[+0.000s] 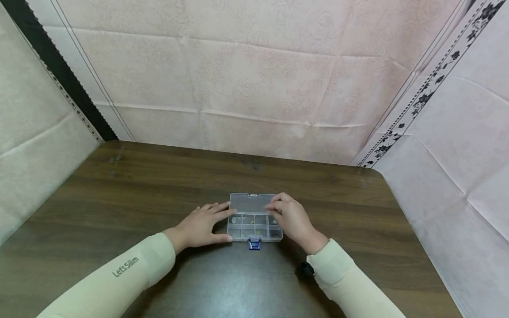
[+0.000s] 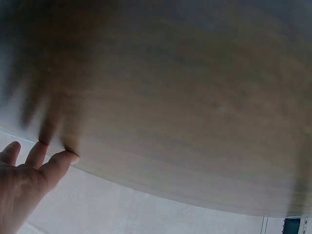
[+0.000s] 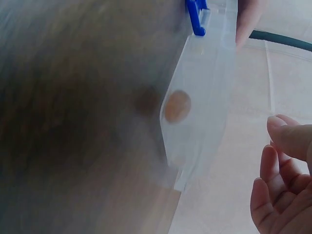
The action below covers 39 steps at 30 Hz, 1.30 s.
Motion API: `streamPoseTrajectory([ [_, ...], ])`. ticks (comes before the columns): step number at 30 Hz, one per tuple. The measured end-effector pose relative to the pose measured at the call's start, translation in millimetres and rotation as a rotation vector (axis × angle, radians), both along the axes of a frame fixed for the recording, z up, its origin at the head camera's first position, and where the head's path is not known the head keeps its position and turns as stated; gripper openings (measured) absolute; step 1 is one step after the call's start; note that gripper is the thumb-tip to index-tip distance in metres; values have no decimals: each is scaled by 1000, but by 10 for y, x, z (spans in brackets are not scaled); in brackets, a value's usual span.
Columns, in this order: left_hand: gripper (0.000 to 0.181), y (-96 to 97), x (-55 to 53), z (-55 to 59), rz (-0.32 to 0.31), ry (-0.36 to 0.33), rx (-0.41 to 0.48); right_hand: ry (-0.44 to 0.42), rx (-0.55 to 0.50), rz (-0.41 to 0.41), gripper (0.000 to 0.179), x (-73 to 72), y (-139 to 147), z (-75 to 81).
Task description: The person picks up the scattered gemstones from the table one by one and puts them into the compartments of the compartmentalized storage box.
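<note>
A clear plastic compartment box (image 1: 237, 232) lies on the table with its lid (image 1: 249, 203) laid back on the far side and a blue latch (image 1: 254, 244) at the front. Small round coin-like pieces (image 1: 234, 220) sit in several compartments. Against the box's left side, my left hand (image 1: 203, 226) has its fingers spread, thumb at the near corner and forefinger by the hinge. My right hand (image 1: 289, 216) is over the right side, thumb and forefinger tips together; I cannot tell whether they pinch something. A copper-coloured disc (image 3: 178, 106) shows through the box wall in the right wrist view.
The brown wooden table (image 1: 179, 176) extends around the box on all sides. Pale patterned cloth (image 1: 254, 84) hangs behind it, with further cloth at the left and right. A dark band (image 1: 59, 66) runs down the left corner.
</note>
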<state>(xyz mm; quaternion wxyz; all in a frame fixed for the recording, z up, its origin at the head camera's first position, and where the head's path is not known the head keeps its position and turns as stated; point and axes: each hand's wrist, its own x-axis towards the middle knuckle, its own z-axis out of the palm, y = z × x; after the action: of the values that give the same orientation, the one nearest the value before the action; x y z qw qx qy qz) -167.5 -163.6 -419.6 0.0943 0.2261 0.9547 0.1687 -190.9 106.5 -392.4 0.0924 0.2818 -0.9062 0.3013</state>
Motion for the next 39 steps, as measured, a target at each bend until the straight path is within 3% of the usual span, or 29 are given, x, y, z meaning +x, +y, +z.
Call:
streamPoseTrajectory([
  [7, 79, 4, 4, -1, 4, 6, 0, 51, 11, 36, 12, 43, -87, 6],
  [39, 78, 2, -6, -1, -3, -11, 10, 77, 104, 198, 12, 141, -379, -23],
])
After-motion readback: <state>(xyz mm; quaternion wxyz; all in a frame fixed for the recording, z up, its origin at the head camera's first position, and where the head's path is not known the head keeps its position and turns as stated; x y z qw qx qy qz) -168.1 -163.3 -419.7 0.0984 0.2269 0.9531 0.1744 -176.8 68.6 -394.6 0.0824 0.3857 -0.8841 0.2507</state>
